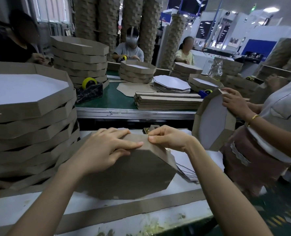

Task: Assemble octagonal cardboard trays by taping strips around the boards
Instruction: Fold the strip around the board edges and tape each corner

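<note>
A brown octagonal cardboard tray [134, 174] stands tilted on its edge on the white table [22, 208], its flat bottom facing me. My left hand [103, 150] lies over its upper left rim, fingers stretched along the top edge and pressing it. My right hand [168, 137] pinches the strip at the top corner of the tray, thumb meeting my left fingertips. A long loose cardboard strip [124, 212] lies flat on the table in front of the tray.
A tall stack of finished trays [30, 120] stands close at my left. A person at the right holds another tray [214, 120] upright. Across a green table lie strip bundles [166, 100], octagonal boards [172, 84] and a yellow tape dispenser [89, 89].
</note>
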The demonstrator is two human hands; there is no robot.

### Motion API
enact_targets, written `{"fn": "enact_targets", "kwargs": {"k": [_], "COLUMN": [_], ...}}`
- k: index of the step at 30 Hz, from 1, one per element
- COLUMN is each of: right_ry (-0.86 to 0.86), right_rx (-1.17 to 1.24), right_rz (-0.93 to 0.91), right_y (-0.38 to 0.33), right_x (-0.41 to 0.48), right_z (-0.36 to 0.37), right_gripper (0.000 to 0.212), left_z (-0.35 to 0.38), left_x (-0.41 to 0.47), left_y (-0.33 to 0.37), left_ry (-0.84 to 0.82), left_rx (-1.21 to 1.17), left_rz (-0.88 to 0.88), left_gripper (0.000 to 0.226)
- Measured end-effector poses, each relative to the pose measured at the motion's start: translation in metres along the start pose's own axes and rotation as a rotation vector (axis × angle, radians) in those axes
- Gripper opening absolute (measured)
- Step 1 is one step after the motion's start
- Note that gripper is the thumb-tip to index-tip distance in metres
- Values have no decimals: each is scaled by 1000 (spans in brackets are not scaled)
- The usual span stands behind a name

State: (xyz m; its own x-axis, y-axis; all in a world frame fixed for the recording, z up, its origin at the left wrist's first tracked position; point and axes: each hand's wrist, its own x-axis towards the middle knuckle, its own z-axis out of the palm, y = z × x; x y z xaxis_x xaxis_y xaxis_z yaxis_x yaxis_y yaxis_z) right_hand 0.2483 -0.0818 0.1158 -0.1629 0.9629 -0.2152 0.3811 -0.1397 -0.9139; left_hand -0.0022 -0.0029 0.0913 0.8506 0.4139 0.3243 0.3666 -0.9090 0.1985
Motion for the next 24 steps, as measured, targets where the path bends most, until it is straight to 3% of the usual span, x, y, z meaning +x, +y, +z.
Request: {"fn": "enact_targets", "kwargs": {"k": [3,6,9,11,17,20,24], "right_ry": [15,155,354,380,341,371,350], "right_rx": [-342,-719,-764,-717,-809,-727,-696], "right_rz": [62,85,-27,-75,-27,-35,-78], "right_y": [-11,-9,4,5,-1,-7,-24], "right_x": [-11,-8,-5,-8,-4,-1,0], "right_z": [4,23,41,42,33,34,35], "right_gripper": [46,89,81,74,54,65,63], "left_z": [1,6,6,3,1,-2,-19], "left_x": [-6,-8,-8,-12,-43,-52,-59], "left_y": [0,2,5,4,-29,-46,-54], "left_ry": [17,27,27,44,-25,-16,-13], "left_rx": [1,39,74,41,8,-167,-101], "left_rz": [-10,-40,-59,-78,-376,-465,-482], "left_gripper": [50,47,45,50,122,111,94]}}
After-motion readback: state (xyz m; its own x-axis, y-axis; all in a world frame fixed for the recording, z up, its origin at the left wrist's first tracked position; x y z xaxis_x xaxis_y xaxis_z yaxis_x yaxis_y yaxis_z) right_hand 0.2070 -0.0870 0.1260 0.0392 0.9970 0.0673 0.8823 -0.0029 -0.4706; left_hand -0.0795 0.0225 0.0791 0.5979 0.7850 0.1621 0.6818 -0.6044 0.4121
